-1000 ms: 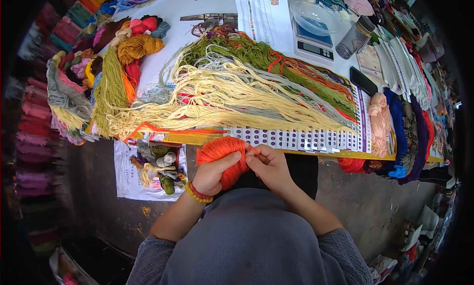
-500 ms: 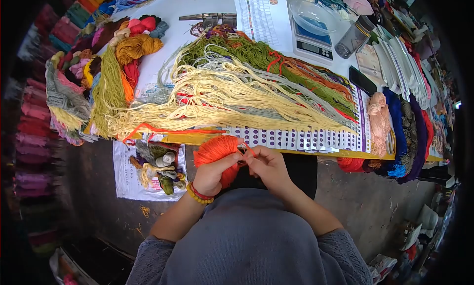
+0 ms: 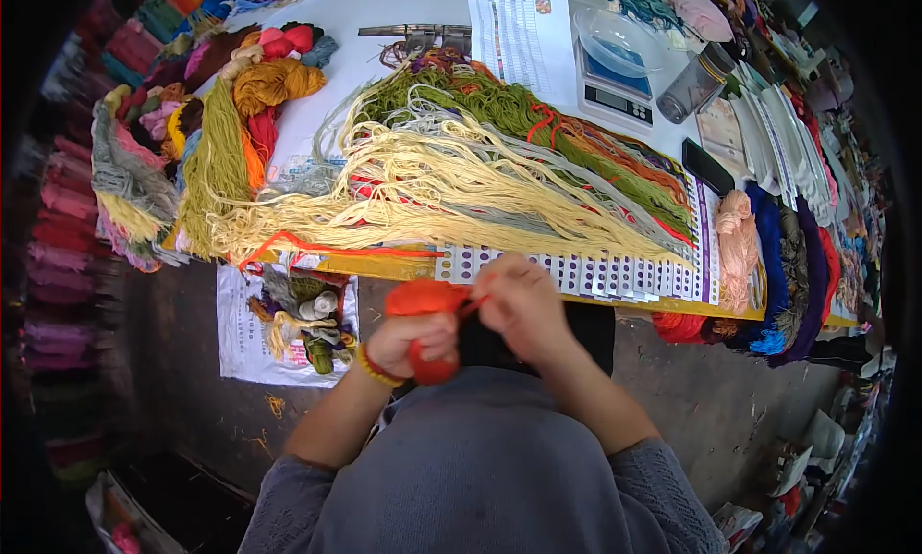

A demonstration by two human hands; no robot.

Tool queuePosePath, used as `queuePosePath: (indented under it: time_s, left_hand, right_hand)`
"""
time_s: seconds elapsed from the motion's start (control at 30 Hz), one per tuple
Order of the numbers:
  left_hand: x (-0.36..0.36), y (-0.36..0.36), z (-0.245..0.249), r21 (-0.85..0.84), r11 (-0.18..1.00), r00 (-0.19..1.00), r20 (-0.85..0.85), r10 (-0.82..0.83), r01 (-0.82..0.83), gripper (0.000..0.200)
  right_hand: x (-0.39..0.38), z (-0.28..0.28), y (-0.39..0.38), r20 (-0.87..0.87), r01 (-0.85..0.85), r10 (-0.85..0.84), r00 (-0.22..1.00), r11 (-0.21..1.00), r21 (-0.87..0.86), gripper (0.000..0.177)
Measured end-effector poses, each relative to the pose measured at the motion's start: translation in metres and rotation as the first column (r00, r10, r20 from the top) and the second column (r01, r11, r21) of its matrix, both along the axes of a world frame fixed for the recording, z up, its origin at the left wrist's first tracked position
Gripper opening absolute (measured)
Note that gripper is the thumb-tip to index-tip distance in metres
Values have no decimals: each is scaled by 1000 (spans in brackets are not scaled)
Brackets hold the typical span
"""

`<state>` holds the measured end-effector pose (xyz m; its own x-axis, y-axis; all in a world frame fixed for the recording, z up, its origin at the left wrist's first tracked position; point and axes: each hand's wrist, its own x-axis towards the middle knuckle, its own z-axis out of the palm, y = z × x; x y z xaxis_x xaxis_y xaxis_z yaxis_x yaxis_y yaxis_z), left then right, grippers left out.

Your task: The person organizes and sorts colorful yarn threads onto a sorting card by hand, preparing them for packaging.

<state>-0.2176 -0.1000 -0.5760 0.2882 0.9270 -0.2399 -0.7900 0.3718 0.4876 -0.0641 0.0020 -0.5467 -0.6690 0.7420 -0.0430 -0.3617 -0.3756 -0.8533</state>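
My left hand (image 3: 413,338) grips a skein of orange yarn (image 3: 421,300) just below the table's front edge. My right hand (image 3: 523,304) is beside it, pinching a strand of the same orange yarn that runs from the skein. Both hands are blurred. On the table (image 3: 403,266) above them lie long bundles of cream yarn (image 3: 451,194), grey yarn and green yarn (image 3: 499,108), with one loose orange strand (image 3: 317,250) along the front edge.
Coloured skeins (image 3: 192,122) pile up at the table's left. A scale with a clear bowl (image 3: 615,79), a printed sheet (image 3: 523,36), a dark jar (image 3: 693,82) and a phone (image 3: 708,165) sit at the back right. A bag with yarn (image 3: 288,328) lies on the floor.
My left hand has dropped lower and turned the orange skein; my right hand has risen slightly, pulling the strand. The view has shifted a little.
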Motion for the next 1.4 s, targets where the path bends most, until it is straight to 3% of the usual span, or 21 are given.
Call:
queuePosePath:
  time_s: [0.03, 0.07, 0.1, 0.13, 0.17, 0.2, 0.23, 0.3, 0.37, 0.4, 0.53, 0.63, 0.7, 0.73, 0.77, 0.8, 0.83, 0.87, 0.97, 1.3, 1.4]
  left_hand:
    - [-12, -8, -5, 34, 999, 994, 109, 6, -10, 17]
    - [-26, -19, -5, 20, 991, 988, 78, 130, -132, 20]
    - [-48, -29, -17, 93, 968, 971, 77, 227, -234, 20]
    - [-66, -41, -14, -59, 918, 916, 75, 395, -392, 18]
    - [-90, -53, -20, -100, 849, 853, 7, 521, -518, 16]
    - [-106, -60, -15, 5, 817, 817, -16, 577, -577, 13]
    - [-129, -72, -20, 10, 748, 745, -74, 663, -664, 13]
    - [-161, -91, -18, 103, 689, 669, -175, 722, -717, 15]
    - [-182, -107, -11, 122, 671, 661, -120, 741, -731, 21]
    - [-177, -107, -2, 121, 673, 667, -95, 739, -730, 22]
    - [-122, -73, 21, 105, 790, 769, -184, 613, -605, 34]
    - [-77, -35, 24, -65, 873, 851, -266, 452, -484, 37]
    - [-59, -10, 10, -111, 931, 930, -165, 328, -348, 37]
    - [-51, 0, 7, -99, 956, 947, -197, 253, -275, 36]
    - [-44, 11, 4, -101, 974, 961, -214, 178, -203, 36]
    - [-34, 23, 4, -121, 977, 955, -264, 137, -173, 38]
    - [-28, 31, 2, -167, 976, 952, -295, 85, -139, 36]
    - [-24, 39, -3, -209, 971, 948, -315, 47, -118, 36]
    - [-21, 50, -13, -247, 964, 932, -361, -1, -95, 33]
    - [-6, 56, -12, -307, 912, 811, -583, 45, -272, 17]
    - [-12, 60, -22, -265, 935, 859, -506, 73, -235, 13]
  right_hand:
    - [10, -3, 13, -108, -48, 21, 994, 967, -250, 8]
    - [21, 0, 27, -128, 81, -135, 983, 931, -357, 14]
    - [42, 0, 45, -127, 124, -189, 974, 906, -404, 17]
    - [60, 4, 60, -16, 325, -355, 935, 871, -369, 17]
    - [89, 9, 80, 21, 361, -385, 923, 842, -401, 16]
    - [115, 16, 95, 50, 439, -443, 895, 858, -266, 14]
    - [135, 34, 106, 139, 635, -620, 772, 751, -182, 14]
    - [234, 47, 153, -33, 576, -585, 811, 785, 227, 14]
    - [358, 72, 205, -168, 809, -804, 570, 513, 287, 17]
    - [361, 84, 204, -165, 812, -809, 564, 507, 291, 17]
    - [357, 142, 206, -245, 866, -951, 187, 42, 499, 11]
    - [188, 91, 148, 165, 478, -936, 311, 304, 824, 13]
    - [123, 13, 125, 390, -9, -760, 520, 452, 892, 16]
    - [70, 16, 91, 432, 156, -404, 807, 850, 504, 11]
    - [46, -10, 76, 533, 47, -286, 797, 908, 417, 8]
    - [25, -20, 62, 598, -79, -209, 774, 905, 418, 9]
    - [12, -31, 54, 593, -210, -272, 758, 758, 617, 11]
    - [3, -34, 48, 641, -298, -257, 724, 721, 625, 12]
    - [-11, -46, 47, 628, -400, -294, 721, 563, 723, 14]
    - [-17, -49, 47, 665, -505, -331, 670, 453, 735, 15]
    - [-19, -50, 46, 700, -550, -343, 627, 442, 709, 16]
